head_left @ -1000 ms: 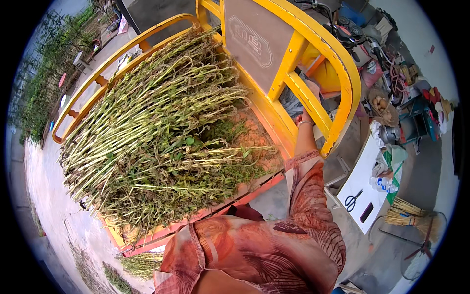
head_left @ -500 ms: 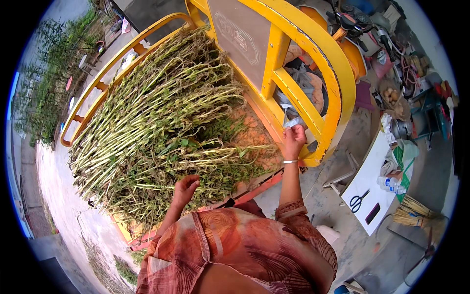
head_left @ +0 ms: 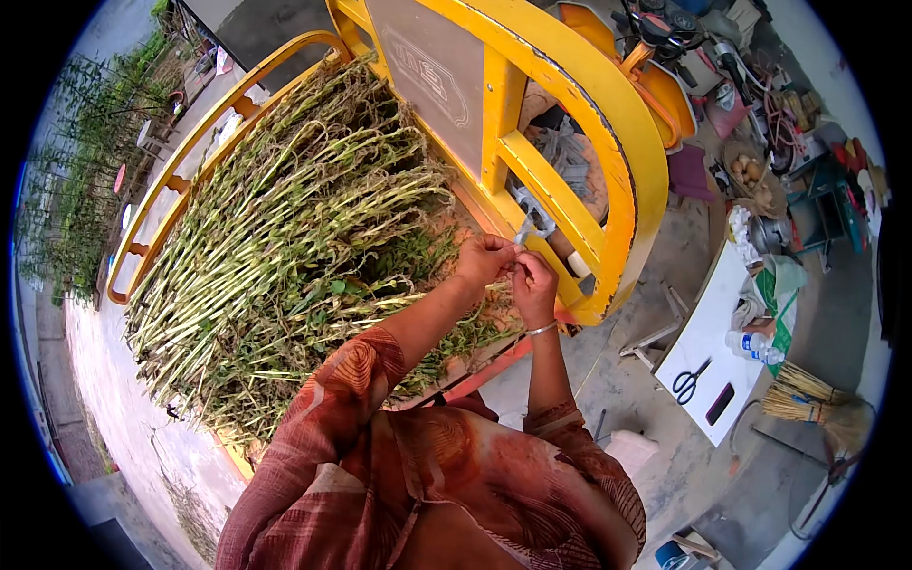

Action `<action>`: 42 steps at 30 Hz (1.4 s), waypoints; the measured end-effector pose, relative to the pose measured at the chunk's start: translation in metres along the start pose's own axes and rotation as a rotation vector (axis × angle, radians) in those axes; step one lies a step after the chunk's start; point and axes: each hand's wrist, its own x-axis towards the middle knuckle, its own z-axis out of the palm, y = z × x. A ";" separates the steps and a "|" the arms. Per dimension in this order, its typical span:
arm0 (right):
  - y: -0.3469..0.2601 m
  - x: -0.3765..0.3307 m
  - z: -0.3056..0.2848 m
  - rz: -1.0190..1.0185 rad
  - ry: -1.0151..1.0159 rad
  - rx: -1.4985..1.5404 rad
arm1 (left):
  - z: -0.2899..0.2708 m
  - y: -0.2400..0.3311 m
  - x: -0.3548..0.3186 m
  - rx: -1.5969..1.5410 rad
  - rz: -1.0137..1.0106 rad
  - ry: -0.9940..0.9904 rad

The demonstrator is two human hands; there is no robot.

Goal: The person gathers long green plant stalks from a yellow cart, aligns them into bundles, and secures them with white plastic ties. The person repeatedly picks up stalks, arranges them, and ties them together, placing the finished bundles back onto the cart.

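Note:
My left hand (head_left: 483,260) and my right hand (head_left: 534,287) meet beside the yellow rail (head_left: 556,204) of a cart. Both are closed in a pinch on a crumpled pale plastic strip (head_left: 523,233) that reaches up to the rail. Fingers cover its lower end, so I cannot tell whether it is knotted. Just left of my hands, a thick layer of cut plant stalks (head_left: 275,218) with dry leaves lies on the cart bed, pale stem ends to the left.
A yellow side rail (head_left: 180,185) bounds the stalks at the left. On the right, a white board (head_left: 691,356) holds scissors (head_left: 692,382), a black phone (head_left: 720,404) and plastic bottles (head_left: 755,346). A straw broom (head_left: 798,394) lies beside it. Assorted clutter fills the far right.
My left hand has moved right from over the stalks to join my right hand at the plastic strip. My right hand has shifted slightly left and down. The view has shifted a little.

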 end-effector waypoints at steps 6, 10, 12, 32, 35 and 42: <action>0.015 0.018 -0.007 0.325 0.039 0.353 | -0.015 -0.017 0.010 -0.078 -0.028 -0.041; 0.023 0.031 -0.015 0.508 -0.106 0.465 | -0.014 -0.018 0.010 -0.055 -0.019 0.021; 0.027 0.020 -0.013 0.523 -0.179 0.384 | -0.017 -0.020 0.015 0.037 0.007 0.040; 0.150 0.088 0.010 0.603 -0.174 -0.639 | -0.028 -0.026 0.025 0.245 0.190 0.237; 0.144 0.067 0.009 0.299 0.161 -0.550 | -0.036 -0.021 0.025 0.317 0.182 0.228; 0.041 0.016 -0.004 0.416 0.349 0.189 | -0.023 -0.016 0.023 0.502 0.489 0.077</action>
